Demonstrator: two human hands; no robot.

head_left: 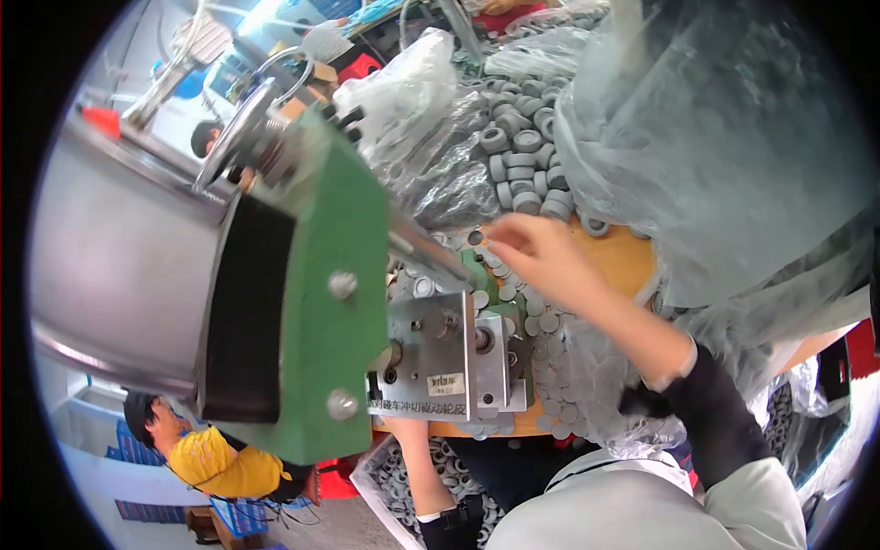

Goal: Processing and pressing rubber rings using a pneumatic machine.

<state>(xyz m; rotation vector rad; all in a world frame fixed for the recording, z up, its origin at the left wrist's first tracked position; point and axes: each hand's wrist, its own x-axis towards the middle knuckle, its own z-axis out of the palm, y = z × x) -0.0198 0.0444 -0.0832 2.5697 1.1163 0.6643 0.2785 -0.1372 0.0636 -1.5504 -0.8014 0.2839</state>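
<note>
The fingers of my right hand (536,252) pinch a small round piece (476,236) at their tips, dark in the middle with a paler edge; blur hides finer detail. My left hand (404,427), at seven o'clock from the right, is mostly hidden behind the steel plates (426,353), so I cannot tell whether its fingers are spread or pressed together. The piece sits at nine o'clock from my right knuckles, above the tabletop (619,257). I'd judge it best to grip such a piece lightly by its edge, keep it level, and hold both hands' fingers clear of the gaps between the plates. Those plates, between seven and eight o'clock, are flat, square-edged and bolted; beyond them, nearer nine, stands the green press (344,247), its painted metal broad and smooth. At six o'clock lie thin, matt grey discs (549,323), scattered and overlapping. At twelve, thick grey rings (519,160) heap up, dull and rubbery-looking. At two, a clear bag (706,156) bulges in soft, cloudy folds. Farther out at seven, a white crate (368,495) holds more rings, and at eight is a person in yellow (220,467).
</note>
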